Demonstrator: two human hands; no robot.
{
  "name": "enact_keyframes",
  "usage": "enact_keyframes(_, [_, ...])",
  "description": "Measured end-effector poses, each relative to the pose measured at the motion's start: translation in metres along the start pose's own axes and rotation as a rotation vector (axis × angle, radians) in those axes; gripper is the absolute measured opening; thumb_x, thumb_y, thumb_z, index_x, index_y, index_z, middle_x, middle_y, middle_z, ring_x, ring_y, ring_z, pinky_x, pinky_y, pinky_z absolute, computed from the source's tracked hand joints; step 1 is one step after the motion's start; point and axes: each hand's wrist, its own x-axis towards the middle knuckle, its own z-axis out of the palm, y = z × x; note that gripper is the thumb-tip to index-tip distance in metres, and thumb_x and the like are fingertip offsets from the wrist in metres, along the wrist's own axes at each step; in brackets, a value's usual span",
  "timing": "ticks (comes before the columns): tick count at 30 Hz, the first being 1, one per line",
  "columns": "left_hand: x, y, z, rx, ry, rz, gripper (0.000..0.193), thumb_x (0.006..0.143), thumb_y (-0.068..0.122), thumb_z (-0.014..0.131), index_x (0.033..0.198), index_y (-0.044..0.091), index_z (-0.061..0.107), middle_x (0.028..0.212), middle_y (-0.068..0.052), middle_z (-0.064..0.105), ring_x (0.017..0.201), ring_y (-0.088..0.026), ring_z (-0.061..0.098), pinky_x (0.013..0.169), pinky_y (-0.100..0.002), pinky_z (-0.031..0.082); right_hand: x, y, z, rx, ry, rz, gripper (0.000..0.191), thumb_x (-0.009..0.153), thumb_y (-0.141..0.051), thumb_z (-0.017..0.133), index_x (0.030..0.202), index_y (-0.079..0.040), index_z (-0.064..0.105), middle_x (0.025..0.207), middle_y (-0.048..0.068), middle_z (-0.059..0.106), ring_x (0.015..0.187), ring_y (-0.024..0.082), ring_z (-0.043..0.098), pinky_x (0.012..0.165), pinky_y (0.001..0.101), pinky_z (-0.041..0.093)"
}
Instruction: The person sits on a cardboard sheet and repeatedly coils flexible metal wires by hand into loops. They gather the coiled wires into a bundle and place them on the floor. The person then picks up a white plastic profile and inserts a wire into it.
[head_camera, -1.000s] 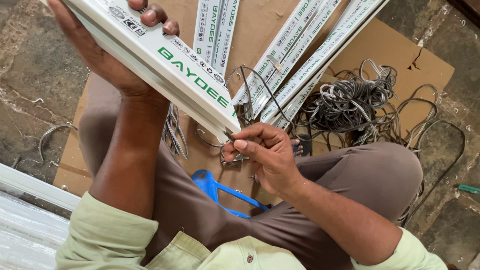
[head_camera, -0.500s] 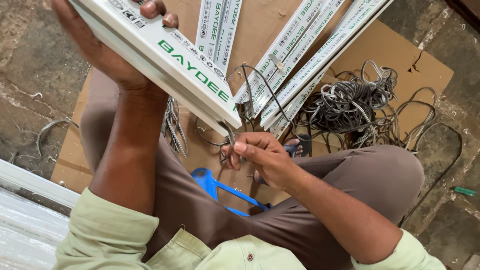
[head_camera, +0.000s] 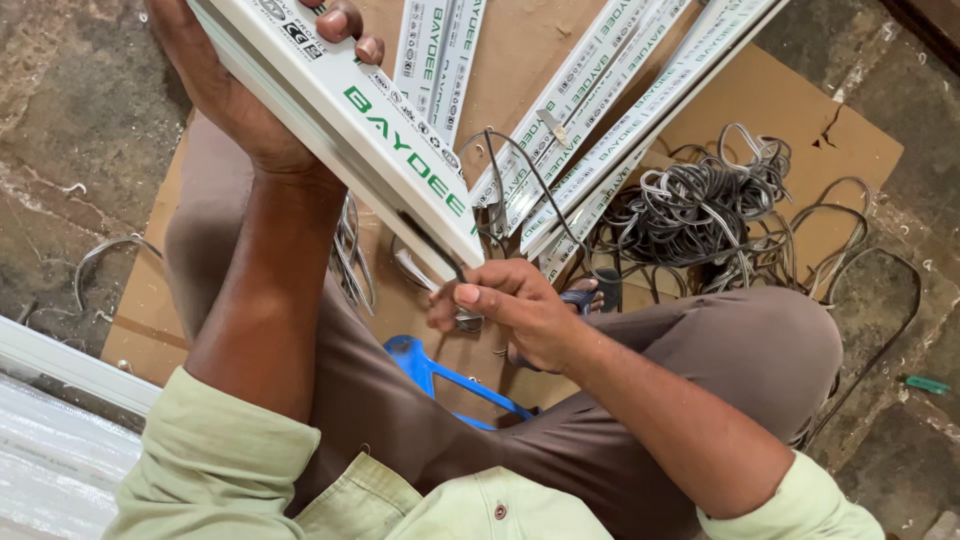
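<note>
Two hands work: left hand (head_camera: 235, 95) grips the stiff, light white profile (head_camera: 350, 120) upper left; right hand (head_camera: 510, 310) pinches floppy gasket strip (head_camera: 530, 175) at its end.

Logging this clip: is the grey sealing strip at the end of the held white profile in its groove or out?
Partly in. The grey strip loops free above the right hand, which pinches it at the white profile end.

A single head-worn camera looks almost straight down from close above the seated person's lap. Nearest the lens are the sleeves and forearms at the bottom edge; the left hand (head_camera: 235, 90) reaches the top left, the right hand (head_camera: 515, 310) sits mid-frame. Farther off lie the cardboard sheet (head_camera: 840, 130) and concrete floor (head_camera: 70, 120).
</note>
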Motion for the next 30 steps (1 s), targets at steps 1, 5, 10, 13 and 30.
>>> enact_keyframes(1, [-0.001, -0.004, 0.002, 0.013, -0.004, 0.003, 0.061, 0.103, 0.070, 0.045, 0.122, 0.012, 0.049, 0.096, -0.016, 0.057, 0.076, -0.030, 0.064, 0.067, -0.047, 0.054, 0.003, -0.004, -0.005, -0.067, -0.024, 0.019, 0.039, 0.103, -0.034, 0.063, 0.110, 0.004, 0.071, 0.103, 0.010, 0.071, 0.102, 0.019, 0.065, 0.097, 0.0365, 0.050])
enact_keyframes(5, [-0.005, -0.008, 0.016, 0.081, -0.051, -0.099, 0.069, 0.103, 0.073, 0.047, 0.120, 0.007, 0.052, 0.096, -0.015, 0.058, 0.077, -0.028, 0.062, 0.070, -0.046, 0.053, 0.026, -0.029, -0.028, 0.074, 0.333, -0.002, 0.052, 0.099, -0.043, 0.060, 0.122, 0.003, 0.067, 0.100, 0.009, 0.066, 0.097, 0.019, 0.060, 0.090, 0.0367, 0.049])
enact_keyframes(10, [-0.029, -0.044, 0.056, 0.332, -0.151, -0.192, 0.069, 0.104, 0.067, 0.052, 0.128, 0.002, 0.055, 0.106, -0.016, 0.066, 0.097, -0.026, 0.064, 0.092, -0.040, 0.054, 0.053, -0.042, -0.032, 0.179, 0.460, 0.096, 0.068, 0.094, -0.066, 0.043, 0.131, -0.011, 0.059, 0.108, 0.007, 0.073, 0.101, 0.019, 0.071, 0.091, 0.0354, 0.059])
enact_keyframes(13, [-0.051, -0.048, 0.075, 1.163, -0.362, 0.191, 0.069, 0.106, 0.061, 0.057, 0.133, -0.003, 0.055, 0.123, -0.019, 0.067, 0.112, -0.030, 0.061, 0.098, -0.042, 0.052, 0.047, -0.035, -0.019, 0.128, 0.200, -0.025, 0.097, 0.091, -0.085, 0.038, 0.124, 0.004, 0.061, 0.077, 0.016, 0.067, 0.064, 0.026, 0.069, 0.058, 0.0408, 0.060])
enact_keyframes(30, [-0.104, -0.002, 0.144, 1.746, -1.887, 0.644, 0.055, 0.098, 0.059, 0.060, 0.119, 0.009, 0.070, 0.120, -0.008, 0.066, 0.122, -0.024, 0.058, 0.116, -0.048, 0.038, 0.030, -0.069, -0.034, -0.162, 0.502, -0.121, 0.116, 0.079, -0.096, 0.030, 0.154, -0.009, 0.039, 0.116, 0.026, 0.061, 0.095, 0.028, 0.070, 0.070, 0.0407, 0.064])
